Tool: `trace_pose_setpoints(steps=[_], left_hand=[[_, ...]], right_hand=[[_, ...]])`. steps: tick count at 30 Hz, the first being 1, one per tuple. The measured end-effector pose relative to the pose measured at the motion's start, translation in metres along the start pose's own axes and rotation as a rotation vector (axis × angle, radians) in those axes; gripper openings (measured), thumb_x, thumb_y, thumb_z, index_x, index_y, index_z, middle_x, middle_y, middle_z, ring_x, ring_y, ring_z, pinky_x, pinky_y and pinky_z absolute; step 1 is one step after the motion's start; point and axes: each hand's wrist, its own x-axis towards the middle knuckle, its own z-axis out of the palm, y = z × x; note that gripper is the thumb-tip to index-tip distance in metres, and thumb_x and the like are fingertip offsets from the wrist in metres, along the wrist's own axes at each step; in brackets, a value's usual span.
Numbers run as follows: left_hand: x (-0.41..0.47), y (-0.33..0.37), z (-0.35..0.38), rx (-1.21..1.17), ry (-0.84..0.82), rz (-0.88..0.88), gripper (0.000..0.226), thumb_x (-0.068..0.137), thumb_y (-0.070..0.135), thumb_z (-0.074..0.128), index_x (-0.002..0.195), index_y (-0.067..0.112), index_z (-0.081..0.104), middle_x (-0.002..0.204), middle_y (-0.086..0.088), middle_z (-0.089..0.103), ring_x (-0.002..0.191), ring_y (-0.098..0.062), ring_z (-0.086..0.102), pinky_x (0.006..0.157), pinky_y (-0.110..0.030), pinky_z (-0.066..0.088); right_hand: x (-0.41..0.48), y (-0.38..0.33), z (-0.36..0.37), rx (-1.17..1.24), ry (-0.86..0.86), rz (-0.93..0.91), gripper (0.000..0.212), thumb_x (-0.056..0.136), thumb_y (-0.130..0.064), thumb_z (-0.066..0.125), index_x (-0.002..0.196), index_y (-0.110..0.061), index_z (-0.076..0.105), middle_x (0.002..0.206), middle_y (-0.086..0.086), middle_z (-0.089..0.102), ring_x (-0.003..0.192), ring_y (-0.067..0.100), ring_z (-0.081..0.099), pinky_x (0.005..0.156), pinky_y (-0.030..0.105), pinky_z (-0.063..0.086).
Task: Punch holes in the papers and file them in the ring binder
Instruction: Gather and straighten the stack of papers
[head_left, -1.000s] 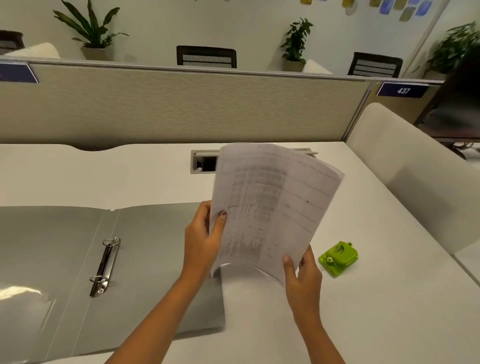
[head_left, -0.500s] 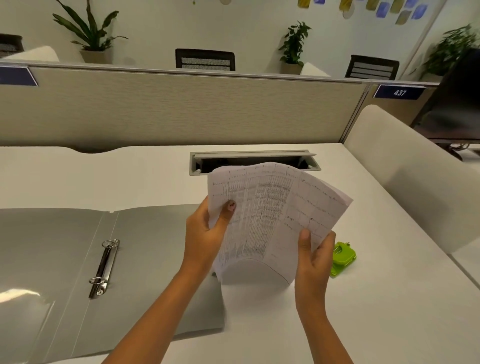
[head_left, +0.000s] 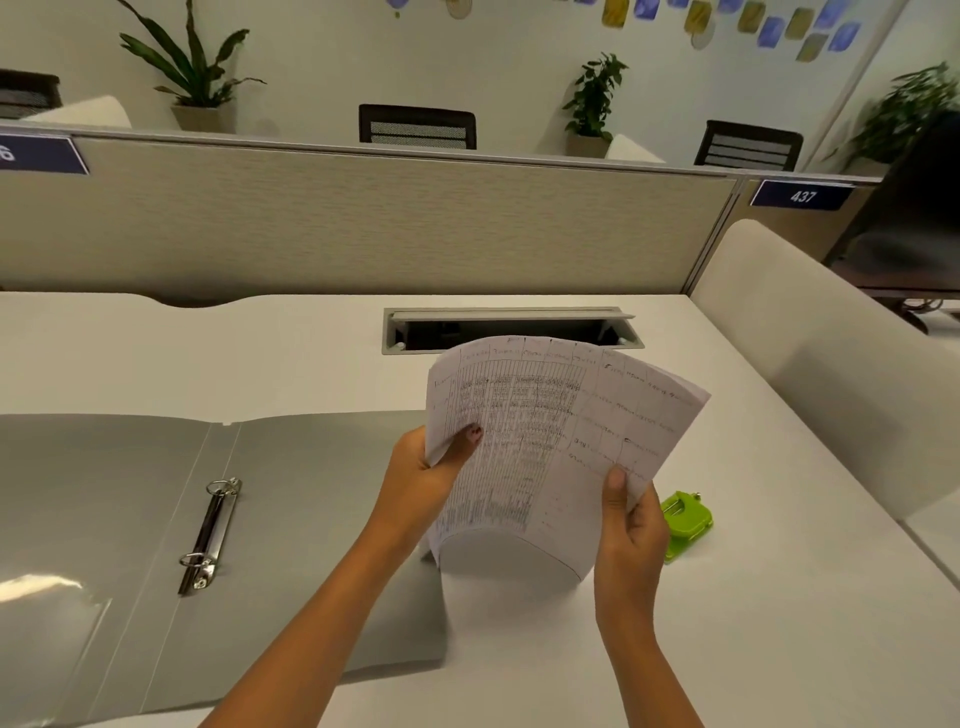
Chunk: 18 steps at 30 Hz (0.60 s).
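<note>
Pinching the papers (head_left: 550, 441) by their side edges, left hand (head_left: 423, 483) and right hand (head_left: 631, 525) share the grip. The hole punch (head_left: 685, 519) lies just beside the right hand, at three o'clock. The open ring binder (head_left: 311, 493) lies at nine o'clock.

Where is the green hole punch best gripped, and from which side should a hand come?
Probably across its long sides, from above: the hole punch lies flat and low on the desk, leaving only top and sides free. The right hand is nearest, but it and the left hand both hold the papers.
</note>
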Motion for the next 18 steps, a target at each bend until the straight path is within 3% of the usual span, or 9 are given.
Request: trace_pose_setpoints(steps=[4, 7, 10, 14, 17, 18], left_hand=[[-0.001, -0.003, 0.000, 0.031, 0.106, 0.006, 0.010, 0.092, 0.022, 0.056, 0.087, 0.020, 0.065, 0.085, -0.010, 0.068, 0.080, -0.027, 0.065, 0.068, -0.035, 0.058], [-0.001, -0.003, -0.005, 0.024, 0.181, 0.046, 0.026, 0.088, 0.031, 0.058, 0.089, 0.007, 0.066, 0.088, -0.024, 0.068, 0.081, -0.040, 0.065, 0.070, -0.053, 0.055], [0.004, 0.001, -0.013, -0.027, 0.237, 0.041, 0.009, 0.090, 0.026, 0.058, 0.088, 0.023, 0.067, 0.087, -0.008, 0.073, 0.080, -0.023, 0.071, 0.068, -0.039, 0.060], [0.008, -0.001, -0.025, -0.139, 0.304, 0.001, 0.009, 0.091, 0.022, 0.060, 0.093, 0.028, 0.067, 0.081, 0.013, 0.075, 0.078, -0.006, 0.071, 0.064, -0.019, 0.056], [0.008, -0.004, -0.032, -0.259, 0.383, -0.035, 0.012, 0.091, 0.018, 0.061, 0.100, 0.025, 0.065, 0.083, 0.020, 0.074, 0.083, -0.002, 0.070, 0.066, -0.016, 0.054], [0.007, -0.006, -0.033, -0.297, 0.408, -0.053, 0.014, 0.090, 0.016, 0.062, 0.100, 0.026, 0.065, 0.086, 0.019, 0.074, 0.087, -0.003, 0.070, 0.071, -0.018, 0.055]], right_hand=[[-0.002, 0.000, -0.003, -0.108, -0.010, -0.020, 0.046, 0.076, -0.075, 0.048, 0.098, -0.039, 0.065, 0.093, -0.020, 0.070, 0.088, 0.003, 0.065, 0.069, 0.016, 0.054], [-0.004, 0.004, -0.007, -0.155, -0.055, -0.024, 0.031, 0.083, -0.066, 0.048, 0.087, -0.041, 0.065, 0.085, -0.016, 0.069, 0.080, 0.004, 0.063, 0.061, 0.016, 0.053], [-0.004, 0.010, -0.011, -0.178, -0.108, 0.001, 0.024, 0.092, -0.042, 0.048, 0.086, -0.026, 0.065, 0.079, -0.012, 0.067, 0.073, 0.003, 0.060, 0.060, 0.016, 0.048], [-0.001, 0.016, -0.017, -0.185, -0.168, 0.044, 0.036, 0.093, -0.043, 0.054, 0.074, -0.014, 0.060, 0.065, -0.002, 0.057, 0.062, 0.005, 0.047, 0.055, 0.018, 0.040], [0.000, 0.014, -0.016, 0.139, -0.097, 0.275, 0.010, 0.091, -0.022, 0.060, 0.091, -0.016, 0.068, 0.086, 0.000, 0.072, 0.080, 0.013, 0.066, 0.067, 0.025, 0.056], [-0.001, 0.014, -0.014, 0.279, -0.080, 0.356, 0.013, 0.087, -0.018, 0.061, 0.098, -0.015, 0.067, 0.094, 0.002, 0.074, 0.084, 0.014, 0.069, 0.069, 0.025, 0.057]])
